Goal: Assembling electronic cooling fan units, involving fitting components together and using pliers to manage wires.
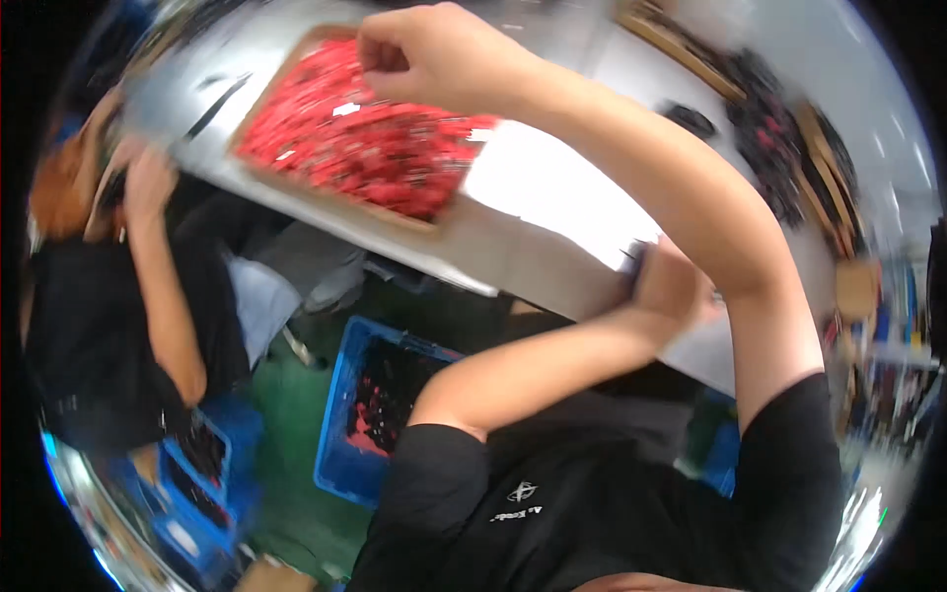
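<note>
My right hand (419, 54) reaches over the far edge of a shallow cardboard box (340, 202) with its fingers curled toward the thumb. What it holds, if anything, I cannot make out. A heap of glossy red pieces (335, 118), smeared by motion, fills the box below it. Lower and to the right, my left hand (676, 286) is closed on a small dark piece (639, 268) at the near edge of the table. That piece is too blurred to name. My right forearm passes above and beyond the left hand.
A bright white surface (538, 187) lies on the table right of the box. Dark items (764, 138) and cardboard trays stand at the far right. Below the table is a blue crate (335, 424) with black and red pieces. At left sits another person (109, 326) in black.
</note>
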`<state>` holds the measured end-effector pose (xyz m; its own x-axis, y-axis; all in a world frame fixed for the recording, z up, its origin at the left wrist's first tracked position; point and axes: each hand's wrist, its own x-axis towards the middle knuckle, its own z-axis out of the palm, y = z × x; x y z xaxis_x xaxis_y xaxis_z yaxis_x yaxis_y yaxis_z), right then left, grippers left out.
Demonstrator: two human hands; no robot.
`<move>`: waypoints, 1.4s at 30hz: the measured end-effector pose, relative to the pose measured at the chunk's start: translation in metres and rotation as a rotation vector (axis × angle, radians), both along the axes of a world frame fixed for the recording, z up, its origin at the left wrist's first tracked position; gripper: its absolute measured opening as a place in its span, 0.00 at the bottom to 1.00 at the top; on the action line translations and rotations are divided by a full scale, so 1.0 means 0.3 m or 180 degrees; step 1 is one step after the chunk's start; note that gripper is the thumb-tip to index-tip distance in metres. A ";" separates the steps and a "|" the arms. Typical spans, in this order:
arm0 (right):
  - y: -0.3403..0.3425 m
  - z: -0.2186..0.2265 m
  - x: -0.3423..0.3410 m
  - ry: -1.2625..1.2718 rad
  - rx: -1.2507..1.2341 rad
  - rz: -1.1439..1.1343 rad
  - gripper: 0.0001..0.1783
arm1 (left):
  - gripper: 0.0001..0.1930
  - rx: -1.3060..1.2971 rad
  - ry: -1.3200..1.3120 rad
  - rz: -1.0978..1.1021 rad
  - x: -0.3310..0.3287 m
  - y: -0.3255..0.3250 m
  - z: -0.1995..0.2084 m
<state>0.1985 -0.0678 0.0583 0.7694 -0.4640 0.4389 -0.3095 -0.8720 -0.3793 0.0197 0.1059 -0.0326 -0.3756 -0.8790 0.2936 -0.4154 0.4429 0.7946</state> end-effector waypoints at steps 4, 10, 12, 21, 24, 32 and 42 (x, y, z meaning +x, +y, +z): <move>0.229 0.135 -0.549 0.0067 0.0668 -0.0704 0.17 | 0.30 -0.0765 -0.1327 0.0006 0.021 -0.049 -0.015; 0.434 0.053 -1.581 -0.0421 0.1080 -0.2587 0.12 | 0.36 -0.1263 -0.1636 -0.0535 -0.114 -0.109 0.038; 0.523 -0.043 -1.712 -0.0380 0.1794 -0.3137 0.11 | 0.36 -0.1156 -0.1706 -0.0769 -0.138 -0.127 0.040; 0.507 -0.333 -1.821 0.0118 0.1050 -0.2931 0.11 | 0.37 -0.0876 -0.1742 -0.1127 -0.275 -0.136 0.071; 0.540 -0.357 -1.884 -0.0531 0.1125 -0.2807 0.10 | 0.37 -0.0848 -0.1695 -0.1182 -0.268 -0.129 0.079; 0.548 -0.305 -1.913 -0.0245 0.0768 -0.2056 0.10 | 0.41 -0.0852 -0.1934 -0.1096 -0.253 -0.131 0.104; 0.565 -0.306 -1.832 -0.0019 0.0891 -0.2378 0.07 | 0.43 -0.0696 -0.1953 -0.1123 -0.241 -0.141 0.086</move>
